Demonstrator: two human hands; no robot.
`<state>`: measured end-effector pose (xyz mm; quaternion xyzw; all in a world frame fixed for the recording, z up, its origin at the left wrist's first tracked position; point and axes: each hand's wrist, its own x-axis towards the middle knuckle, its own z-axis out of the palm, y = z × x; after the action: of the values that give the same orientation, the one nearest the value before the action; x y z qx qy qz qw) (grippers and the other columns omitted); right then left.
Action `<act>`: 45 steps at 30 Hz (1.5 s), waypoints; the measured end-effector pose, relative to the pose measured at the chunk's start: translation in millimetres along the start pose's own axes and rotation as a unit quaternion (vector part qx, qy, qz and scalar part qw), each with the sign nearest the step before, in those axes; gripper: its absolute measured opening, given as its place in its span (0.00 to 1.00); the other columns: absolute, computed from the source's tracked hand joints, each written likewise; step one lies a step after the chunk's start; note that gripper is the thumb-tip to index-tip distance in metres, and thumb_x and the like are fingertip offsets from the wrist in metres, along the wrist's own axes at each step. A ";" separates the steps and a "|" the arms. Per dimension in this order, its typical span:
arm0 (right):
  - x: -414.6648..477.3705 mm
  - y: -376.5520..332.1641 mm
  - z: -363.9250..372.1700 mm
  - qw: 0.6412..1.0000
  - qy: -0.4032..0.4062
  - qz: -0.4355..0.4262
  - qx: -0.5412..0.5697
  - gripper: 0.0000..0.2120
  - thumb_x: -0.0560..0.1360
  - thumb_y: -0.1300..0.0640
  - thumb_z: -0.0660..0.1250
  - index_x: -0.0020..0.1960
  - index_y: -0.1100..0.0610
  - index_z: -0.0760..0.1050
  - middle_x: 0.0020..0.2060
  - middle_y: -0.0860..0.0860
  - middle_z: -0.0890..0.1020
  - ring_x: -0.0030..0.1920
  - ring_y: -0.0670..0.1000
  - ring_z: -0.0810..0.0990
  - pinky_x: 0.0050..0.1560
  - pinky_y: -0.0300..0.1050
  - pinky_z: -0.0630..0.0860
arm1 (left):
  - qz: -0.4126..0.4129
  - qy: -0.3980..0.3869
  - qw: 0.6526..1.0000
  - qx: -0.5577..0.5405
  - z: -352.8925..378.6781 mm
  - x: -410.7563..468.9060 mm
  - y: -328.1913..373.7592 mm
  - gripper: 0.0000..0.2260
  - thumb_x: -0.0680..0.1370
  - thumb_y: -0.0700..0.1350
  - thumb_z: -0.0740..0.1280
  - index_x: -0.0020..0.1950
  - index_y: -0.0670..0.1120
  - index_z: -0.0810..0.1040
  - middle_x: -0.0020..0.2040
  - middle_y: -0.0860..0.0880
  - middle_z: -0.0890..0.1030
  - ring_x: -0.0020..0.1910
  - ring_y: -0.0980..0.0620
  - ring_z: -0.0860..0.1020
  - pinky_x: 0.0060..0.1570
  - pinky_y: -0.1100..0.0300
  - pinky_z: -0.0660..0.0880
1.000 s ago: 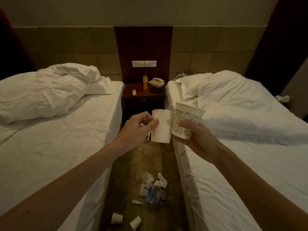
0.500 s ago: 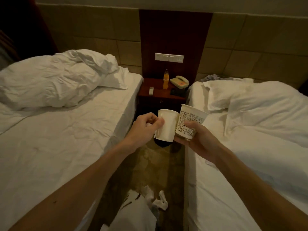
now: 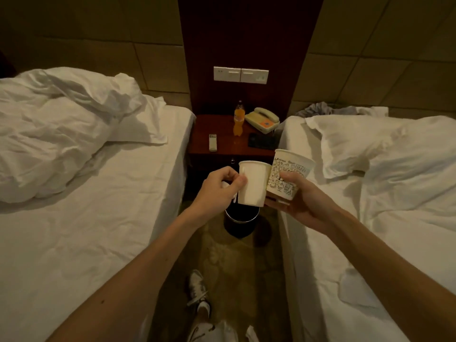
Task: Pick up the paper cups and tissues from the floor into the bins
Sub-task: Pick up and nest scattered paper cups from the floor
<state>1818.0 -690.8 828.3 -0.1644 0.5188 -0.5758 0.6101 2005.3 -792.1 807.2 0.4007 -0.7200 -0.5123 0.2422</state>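
Now I have the left hand pinching the plain white paper cup by its side, thumb and fingers curled on it, directly above the dark bin on the floor. Just right of that cup and seemingly touching it, the right hand grips the printed paper cup, fingers wrapped round it, above the bin's right edge. Beyond the bin stands the nightstand; the left bed and right bed flank the bin.
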 end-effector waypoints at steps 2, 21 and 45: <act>47.4 -5.9 17.2 0.999 0.033 0.020 0.024 0.28 0.68 0.53 0.71 0.68 0.55 0.72 0.59 0.56 0.83 0.61 0.56 0.81 0.59 0.59 0.78 | -0.018 -0.016 1.000 -0.014 -22.4 51.6 -20.4 0.09 0.80 0.53 0.65 0.42 0.53 0.76 0.40 0.60 0.78 0.40 0.68 0.75 0.43 0.62 0.70; 324.9 -51.4 1.8 0.976 0.083 0.199 -0.030 0.25 0.66 0.52 0.73 0.63 0.54 0.75 0.55 0.55 0.85 0.54 0.54 0.84 0.47 0.54 0.82 | -0.212 -0.004 0.970 -0.123 -29.0 272.7 -128.6 0.12 0.81 0.52 0.64 0.45 0.45 0.75 0.40 0.52 0.76 0.40 0.57 0.73 0.42 0.62 0.70; 644.5 195.5 -224.4 0.813 -0.159 0.381 -0.410 0.16 0.75 0.50 0.69 0.61 0.53 0.77 0.52 0.51 0.86 0.55 0.52 0.83 0.52 0.52 0.79 | -0.486 0.379 0.760 -0.205 272.1 365.6 -451.4 0.11 0.80 0.52 0.66 0.39 0.52 0.73 0.38 0.55 0.77 0.37 0.60 0.74 0.30 0.68 0.66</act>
<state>1607.6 -1109.2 294.8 -0.2778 0.6237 0.0031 0.7306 1741.8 -1015.4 266.7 0.7991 -0.1562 -0.5025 0.2907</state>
